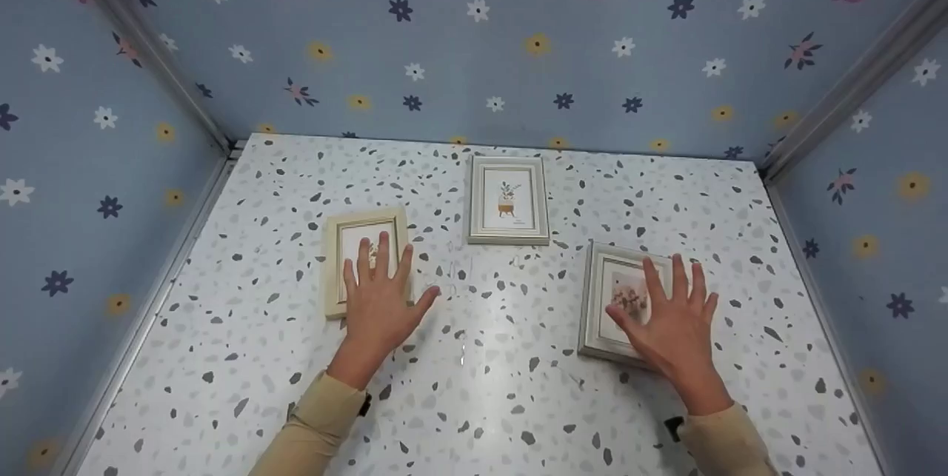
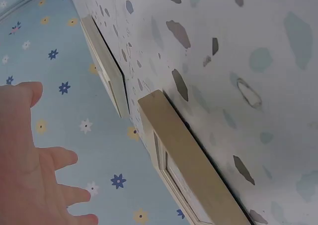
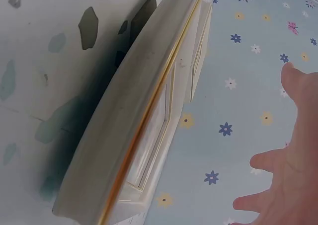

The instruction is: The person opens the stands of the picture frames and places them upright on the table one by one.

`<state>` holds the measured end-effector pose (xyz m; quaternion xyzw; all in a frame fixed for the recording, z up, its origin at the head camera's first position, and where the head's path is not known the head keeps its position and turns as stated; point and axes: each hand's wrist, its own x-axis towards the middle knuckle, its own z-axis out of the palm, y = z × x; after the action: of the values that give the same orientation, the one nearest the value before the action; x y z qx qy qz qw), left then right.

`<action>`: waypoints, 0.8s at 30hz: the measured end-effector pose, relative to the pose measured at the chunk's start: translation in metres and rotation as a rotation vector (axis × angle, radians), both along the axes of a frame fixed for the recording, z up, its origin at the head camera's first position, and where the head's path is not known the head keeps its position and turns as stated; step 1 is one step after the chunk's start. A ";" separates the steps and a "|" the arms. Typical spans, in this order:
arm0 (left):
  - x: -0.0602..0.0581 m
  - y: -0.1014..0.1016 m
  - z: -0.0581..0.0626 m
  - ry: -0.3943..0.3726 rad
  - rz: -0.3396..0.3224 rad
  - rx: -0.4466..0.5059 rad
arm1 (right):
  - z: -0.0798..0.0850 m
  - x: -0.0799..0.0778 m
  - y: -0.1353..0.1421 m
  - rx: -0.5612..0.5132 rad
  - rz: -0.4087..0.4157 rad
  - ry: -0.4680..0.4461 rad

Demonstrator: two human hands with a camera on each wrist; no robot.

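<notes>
A cream picture frame [image 1: 333, 261] lies face up at the left of the speckled tabletop. Over it my left hand [image 1: 380, 311] is spread with straight fingers, holding nothing; the left wrist view shows a gap between that hand [image 2: 25, 170] and the frame's side [image 2: 189, 160]. To the right, a silvery-white picture frame [image 1: 592, 313] with a pinkish floral print lies turned at an angle. My right hand [image 1: 674, 328] is spread above it, fingers extended, apart from the frame's edge [image 3: 124, 106] in the right wrist view. Parts of both prints are hidden behind my fingers.
A third picture frame [image 1: 508, 238], pale with a potted-plant print, lies at the back middle of the terrazzo-patterned table [image 1: 474, 402]. Blue floral panels [image 1: 474, 39] stand at the back and both sides, joined by metal corner posts [image 1: 852, 87].
</notes>
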<state>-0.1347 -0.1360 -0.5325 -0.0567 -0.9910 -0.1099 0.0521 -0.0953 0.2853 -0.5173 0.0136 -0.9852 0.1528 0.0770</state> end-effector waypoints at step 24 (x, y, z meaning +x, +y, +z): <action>-0.030 -0.065 0.003 0.025 0.211 0.199 | -0.011 0.003 0.000 -0.279 -0.005 0.210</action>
<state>-0.1648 -0.2009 -0.5297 0.0517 -0.9749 -0.2009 0.0812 -0.0919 0.2850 -0.5285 0.0162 -0.9410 0.2854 0.1810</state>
